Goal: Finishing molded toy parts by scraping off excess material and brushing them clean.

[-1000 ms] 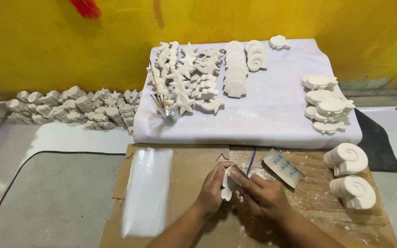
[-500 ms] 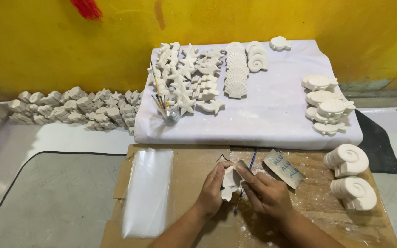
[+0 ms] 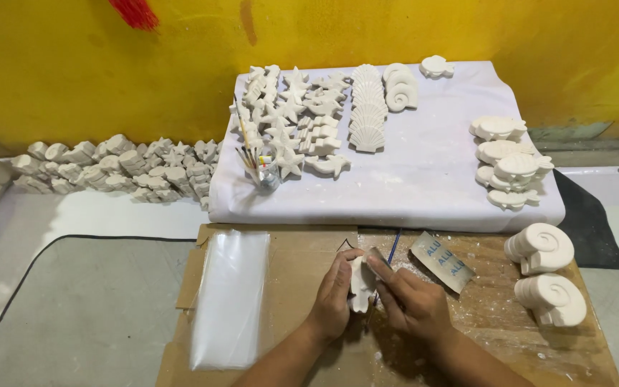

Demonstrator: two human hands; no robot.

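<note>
My left hand (image 3: pixel 332 297) grips a small white plaster figure (image 3: pixel 360 282) and holds it upright over a cardboard sheet (image 3: pixel 302 251). My right hand (image 3: pixel 413 301) presses a small grey piece of sandpaper (image 3: pixel 379 259) against the figure's right side. A thin blue-handled tool (image 3: pixel 393 248) lies on the cardboard just behind the hands. A larger sandpaper sheet (image 3: pixel 441 261) rests to the right of them.
Two large white snail-shell casts (image 3: pixel 547 276) stand at the cardboard's right edge. Clear plastic bags (image 3: pixel 229 297) lie at its left. Behind, a white-covered board (image 3: pixel 410 186) carries many plaster shells, starfish and turtles and a cup of brushes (image 3: pixel 261 170). More casts (image 3: pixel 116 168) line the yellow wall.
My right hand has shifted the sandpaper slightly against the figure; both hands stay in the same spot over the cardboard.
</note>
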